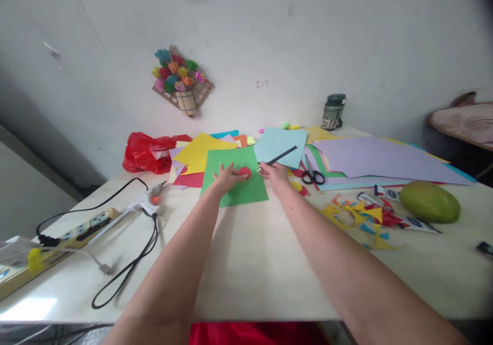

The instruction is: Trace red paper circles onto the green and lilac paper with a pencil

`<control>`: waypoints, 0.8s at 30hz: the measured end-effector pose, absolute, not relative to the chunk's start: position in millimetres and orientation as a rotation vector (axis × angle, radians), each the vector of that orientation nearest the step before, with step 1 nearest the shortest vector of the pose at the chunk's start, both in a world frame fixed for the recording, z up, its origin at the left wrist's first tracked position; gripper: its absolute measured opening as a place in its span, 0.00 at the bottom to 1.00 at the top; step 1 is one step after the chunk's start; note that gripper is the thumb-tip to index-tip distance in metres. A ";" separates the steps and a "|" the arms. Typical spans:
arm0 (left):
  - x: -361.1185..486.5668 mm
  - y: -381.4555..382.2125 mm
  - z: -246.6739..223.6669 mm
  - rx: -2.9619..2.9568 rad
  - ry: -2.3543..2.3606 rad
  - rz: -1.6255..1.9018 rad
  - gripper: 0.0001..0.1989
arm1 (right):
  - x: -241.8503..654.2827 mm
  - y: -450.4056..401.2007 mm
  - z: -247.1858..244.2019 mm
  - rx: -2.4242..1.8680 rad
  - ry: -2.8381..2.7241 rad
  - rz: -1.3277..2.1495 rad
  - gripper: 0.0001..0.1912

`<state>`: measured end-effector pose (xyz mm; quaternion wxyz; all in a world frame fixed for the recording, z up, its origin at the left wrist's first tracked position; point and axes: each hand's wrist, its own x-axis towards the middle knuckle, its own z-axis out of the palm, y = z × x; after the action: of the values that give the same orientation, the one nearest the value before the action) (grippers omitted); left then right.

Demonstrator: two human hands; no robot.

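A green sheet of paper (242,196) lies on the table in front of me. On it is a small red paper circle (245,171). My left hand (226,178) lies on the green sheet with fingers spread, its thumb touching the circle. At the sheet's right edge my right hand (274,174) is closed around a dark pencil (284,154), which slants with its tip down and left, close to the circle. Whether the tip touches the paper I cannot tell. Scissors with black handles (313,176) lie just right of my right hand.
Coloured sheets (385,157) are spread at the back right. Paper scraps (358,214), glue tubes (418,224) and a green mango-like fruit (430,202) lie at right. A glue gun (144,201), its cable and a power strip (82,230) occupy the left. A red plastic bag (144,152) sits behind.
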<state>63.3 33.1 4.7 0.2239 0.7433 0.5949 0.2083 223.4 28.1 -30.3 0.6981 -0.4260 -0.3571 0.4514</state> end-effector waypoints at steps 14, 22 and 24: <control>93.1 27.9 -12.3 2.315 1.593 0.355 0.20 | 227.6 15.1 -20.2 -0.959 -0.804 0.997 0.12; 89.1 25.7 -12.1 2.294 1.573 0.480 0.19 | 226.7 22.6 -31.2 -1.047 -0.977 0.952 0.12; 85.9 26.1 -12.0 2.256 1.580 0.490 0.18 | 226.7 23.9 -32.1 -1.065 -0.974 0.941 0.12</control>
<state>85.9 26.1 -12.0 0.1711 0.7945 0.5566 0.1726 226.7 23.9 -32.1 0.6514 -0.4690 -0.4290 0.4144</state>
